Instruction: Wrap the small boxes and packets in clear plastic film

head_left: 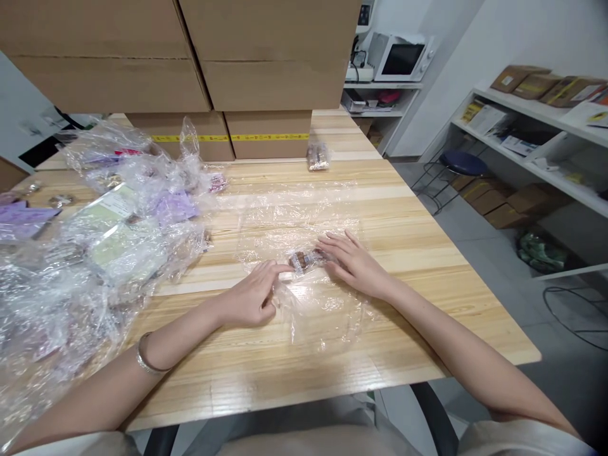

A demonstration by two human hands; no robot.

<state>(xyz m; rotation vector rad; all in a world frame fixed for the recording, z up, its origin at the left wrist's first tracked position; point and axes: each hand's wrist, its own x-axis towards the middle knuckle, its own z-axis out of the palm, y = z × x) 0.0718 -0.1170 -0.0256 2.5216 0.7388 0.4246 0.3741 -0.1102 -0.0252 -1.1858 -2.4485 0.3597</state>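
Packet (308, 259) of brown snacks lies between my hands on the clear plastic sheet (304, 215), long axis left-right. My left hand (251, 297), loosely curled, index touching its left end; right hand (354, 265) flat, fingers spread, on its right end. Neither grips it.

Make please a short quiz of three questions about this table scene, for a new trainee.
1. True or false: both hands touch the small brown packet.
2. What lies spread under the packet: A) a clear plastic sheet, B) a towel, C) a metal tray?
3. Which wrist wears a bracelet?

Key:
1. True: the left hand points a finger at one end and the right hand lies flat on the other.
2. A.
3. The left.
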